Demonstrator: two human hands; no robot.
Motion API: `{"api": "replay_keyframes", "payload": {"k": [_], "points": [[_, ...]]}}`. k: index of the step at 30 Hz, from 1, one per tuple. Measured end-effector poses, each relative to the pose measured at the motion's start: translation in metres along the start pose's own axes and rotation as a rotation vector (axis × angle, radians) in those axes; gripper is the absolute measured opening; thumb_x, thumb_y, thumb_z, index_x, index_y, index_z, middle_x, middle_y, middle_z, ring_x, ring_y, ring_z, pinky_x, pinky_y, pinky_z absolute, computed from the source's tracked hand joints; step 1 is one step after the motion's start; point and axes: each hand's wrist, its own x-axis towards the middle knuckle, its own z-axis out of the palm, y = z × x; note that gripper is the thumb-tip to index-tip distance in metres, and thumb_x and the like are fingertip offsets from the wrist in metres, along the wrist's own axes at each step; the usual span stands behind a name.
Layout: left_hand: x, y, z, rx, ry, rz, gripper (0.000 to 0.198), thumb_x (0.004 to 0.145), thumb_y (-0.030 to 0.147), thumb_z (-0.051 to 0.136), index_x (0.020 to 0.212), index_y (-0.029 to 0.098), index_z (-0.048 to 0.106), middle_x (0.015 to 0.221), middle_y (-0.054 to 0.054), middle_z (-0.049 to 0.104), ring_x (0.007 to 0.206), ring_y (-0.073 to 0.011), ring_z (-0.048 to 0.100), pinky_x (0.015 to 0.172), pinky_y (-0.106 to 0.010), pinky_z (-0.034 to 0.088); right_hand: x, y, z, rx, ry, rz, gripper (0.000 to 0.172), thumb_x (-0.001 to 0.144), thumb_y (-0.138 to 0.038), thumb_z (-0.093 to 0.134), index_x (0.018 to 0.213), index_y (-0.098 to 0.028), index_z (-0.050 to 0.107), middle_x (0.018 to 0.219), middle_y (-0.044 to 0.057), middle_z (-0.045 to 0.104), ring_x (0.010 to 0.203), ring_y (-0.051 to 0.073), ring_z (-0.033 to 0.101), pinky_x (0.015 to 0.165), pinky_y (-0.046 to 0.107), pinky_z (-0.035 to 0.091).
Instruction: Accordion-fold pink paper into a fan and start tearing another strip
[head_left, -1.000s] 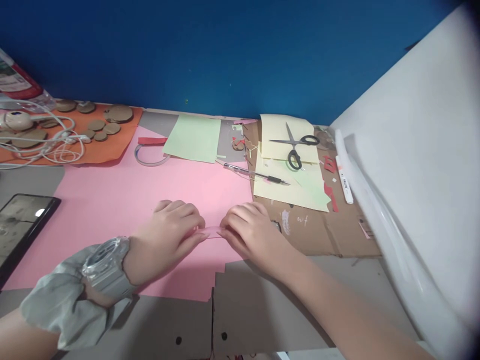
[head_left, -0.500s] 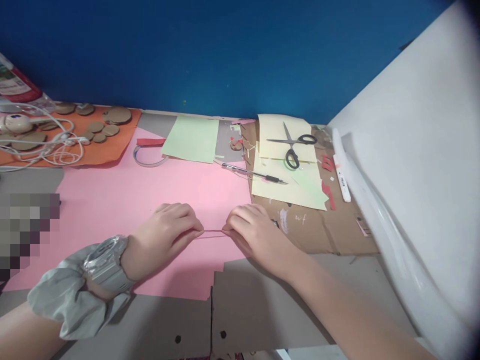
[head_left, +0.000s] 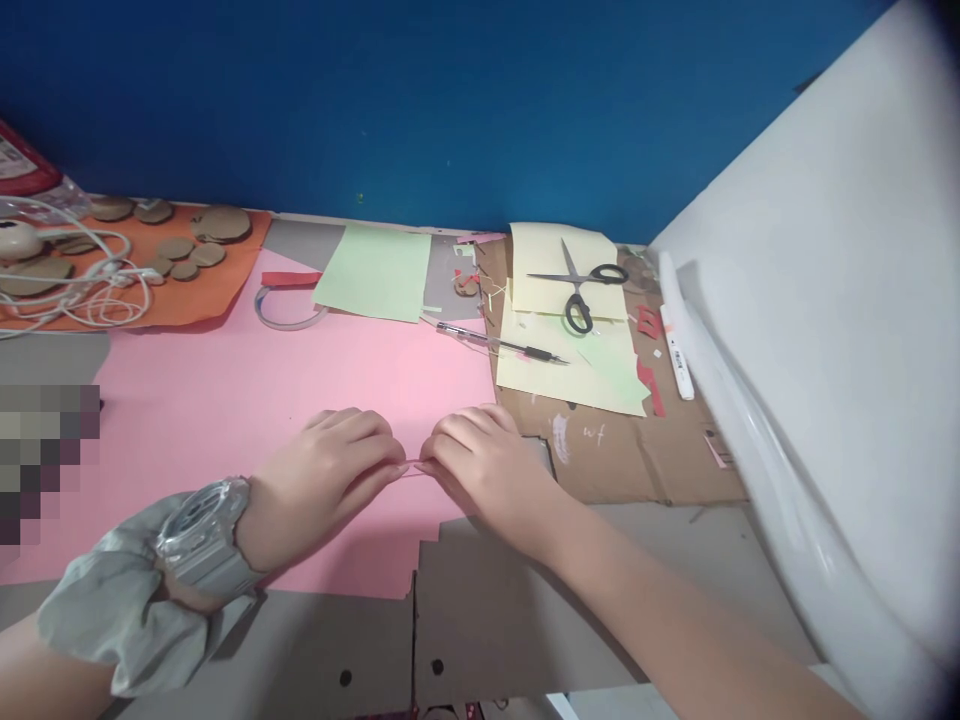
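Note:
My left hand [head_left: 330, 478] and my right hand [head_left: 486, 470] rest close together on a large pink paper sheet [head_left: 247, 400]. Both pinch the ends of a thin pink paper strip [head_left: 412, 468], fingertips nearly touching. A clear watch [head_left: 202, 535] and a grey scrunchie [head_left: 112, 620] sit on my left wrist. The strip shows only as a short sliver between the fingers.
Black scissors [head_left: 581, 290] lie on yellow paper [head_left: 562, 340] over brown cardboard [head_left: 637, 450]. A pen [head_left: 495, 343], a white marker [head_left: 673, 350], green paper [head_left: 375, 272], a tape ring [head_left: 289, 305], cardboard discs [head_left: 202, 240] on orange paper and white earphone cable [head_left: 67, 290] lie around. A white roll [head_left: 825, 350] stands right.
My hands have moved closer together, so the pink strip between them looks shorter than half a second ago. The view shifted slightly.

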Motion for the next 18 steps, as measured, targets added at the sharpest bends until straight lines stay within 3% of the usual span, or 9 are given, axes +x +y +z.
{"api": "replay_keyframes", "payload": {"k": [6,12,18], "points": [[-0.001,-0.001,0.0,-0.038,0.015,0.025,0.019,0.092,0.03,0.046,0.093,0.021,0.062,0.089,-0.001,0.058,0.084,-0.0149,0.052,0.078,-0.032,0.039,-0.003,-0.001,-0.005,-0.017,-0.025,-0.051,0.022,0.092,-0.011,0.038,0.094,-0.015,0.059,0.093,0.007,0.06,0.09,0.018,0.048,0.085,0.033,0.031],[-0.007,-0.004,-0.001,-0.064,0.028,0.096,0.022,0.091,0.022,0.045,0.105,0.023,0.063,0.092,-0.004,0.058,0.087,-0.0156,0.051,0.078,-0.03,0.042,-0.009,0.006,-0.006,0.065,-0.021,-0.035,0.021,0.094,-0.017,0.041,0.105,-0.017,0.059,0.096,0.005,0.06,0.095,0.017,0.047,0.089,0.032,0.032],[-0.01,-0.008,0.004,-0.019,0.096,0.156,0.023,0.089,0.014,0.048,0.104,0.022,0.063,0.092,-0.004,0.06,0.086,-0.0165,0.051,0.077,-0.032,0.043,-0.016,0.011,-0.008,0.023,-0.038,-0.058,0.017,0.091,-0.013,0.044,0.093,-0.015,0.06,0.099,0.006,0.059,0.095,0.018,0.046,0.089,0.034,0.035]]}}
